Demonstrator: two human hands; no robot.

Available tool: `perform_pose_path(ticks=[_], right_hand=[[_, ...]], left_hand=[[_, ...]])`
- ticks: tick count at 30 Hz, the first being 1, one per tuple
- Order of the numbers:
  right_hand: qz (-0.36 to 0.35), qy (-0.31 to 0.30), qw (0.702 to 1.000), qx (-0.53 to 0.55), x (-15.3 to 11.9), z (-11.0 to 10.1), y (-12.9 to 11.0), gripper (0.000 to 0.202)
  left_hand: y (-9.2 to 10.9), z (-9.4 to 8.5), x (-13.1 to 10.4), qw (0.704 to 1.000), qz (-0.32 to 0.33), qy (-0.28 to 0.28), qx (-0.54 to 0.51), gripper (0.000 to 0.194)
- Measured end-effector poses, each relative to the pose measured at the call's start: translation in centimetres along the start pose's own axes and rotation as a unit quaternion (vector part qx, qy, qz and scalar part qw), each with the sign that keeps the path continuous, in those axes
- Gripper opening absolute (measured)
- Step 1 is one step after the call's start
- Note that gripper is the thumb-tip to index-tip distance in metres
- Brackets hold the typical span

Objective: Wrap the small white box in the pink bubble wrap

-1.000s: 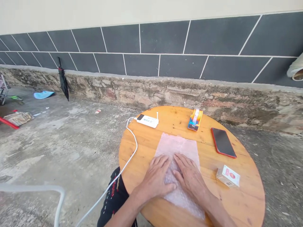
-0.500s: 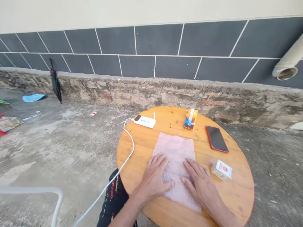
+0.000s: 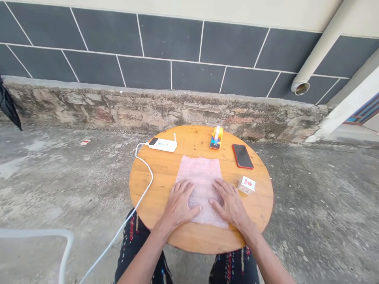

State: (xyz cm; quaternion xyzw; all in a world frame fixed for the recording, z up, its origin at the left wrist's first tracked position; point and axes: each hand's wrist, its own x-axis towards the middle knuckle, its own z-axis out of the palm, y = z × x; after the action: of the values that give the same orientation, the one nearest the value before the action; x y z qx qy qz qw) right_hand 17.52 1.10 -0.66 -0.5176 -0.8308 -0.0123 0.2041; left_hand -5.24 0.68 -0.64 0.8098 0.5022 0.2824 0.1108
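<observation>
A pinkish, translucent sheet of bubble wrap (image 3: 204, 173) lies flat on the round wooden table (image 3: 204, 240). On its left edge rests my left hand (image 3: 180, 203), palm down with the fingers stretched forward and the thumb out to the side. My right hand (image 3: 227, 201) presses the right edge in the same way, fingers spread. Neither hand grips anything. Just beyond my right hand sits a small white box (image 3: 246, 185) with a red mark. Farther back on the right is a dark-screened phone (image 3: 242, 156) with a red edge.
A tape dispenser (image 3: 217, 138) stands at the table's far side. At the far left is a white power strip (image 3: 162, 144), its white cord (image 3: 149, 177) running off the left edge. A tiled wall (image 3: 174, 35) with a drainpipe (image 3: 316, 51) rises behind.
The view has turned right and tilted, so the table appears farther left and smaller. Both hands stay flat on the bubble wrap.
</observation>
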Motion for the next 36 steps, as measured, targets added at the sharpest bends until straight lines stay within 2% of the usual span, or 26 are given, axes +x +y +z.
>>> perform_pose_path(ticks=[8, 16, 21, 26, 31, 33, 36], right_hand=[[0.029, 0.010, 0.999, 0.010, -0.2, -0.5, -0.6, 0.055], [0.052, 0.061, 0.996, 0.047, -0.6, -0.4, -0.4, 0.035], [0.055, 0.140, 0.983, 0.102, -1.2, -0.3, -0.2, 0.023], [0.077, 0.218, 0.965, 0.124, -3.2, -2.3, -0.1, 0.024], [0.170, 0.301, 0.933, 0.106, -5.3, -4.3, 3.0, 0.028], [0.198, 0.291, 0.928, 0.125, -5.4, -4.0, 4.8, 0.037], [0.226, 0.238, 0.923, 0.202, -4.9, -2.8, 6.7, 0.055]], left_hand=[[0.0, 0.4, -0.1, 0.999, 0.009, -0.008, 0.048, 0.063], [-0.4, 0.7, -0.1, 0.998, 0.020, -0.004, 0.056, 0.061], [-0.7, 0.8, -0.1, 0.998, 0.028, -0.013, 0.063, 0.060], [-1.2, 1.2, -0.2, 0.996, 0.035, -0.012, 0.076, 0.058], [-1.3, 1.3, -0.2, 0.996, 0.040, -0.007, 0.075, 0.057], [-1.2, 1.2, -0.2, 0.996, 0.038, -0.007, 0.074, 0.057], [-1.1, 1.1, -0.2, 0.997, 0.034, -0.010, 0.071, 0.057]])
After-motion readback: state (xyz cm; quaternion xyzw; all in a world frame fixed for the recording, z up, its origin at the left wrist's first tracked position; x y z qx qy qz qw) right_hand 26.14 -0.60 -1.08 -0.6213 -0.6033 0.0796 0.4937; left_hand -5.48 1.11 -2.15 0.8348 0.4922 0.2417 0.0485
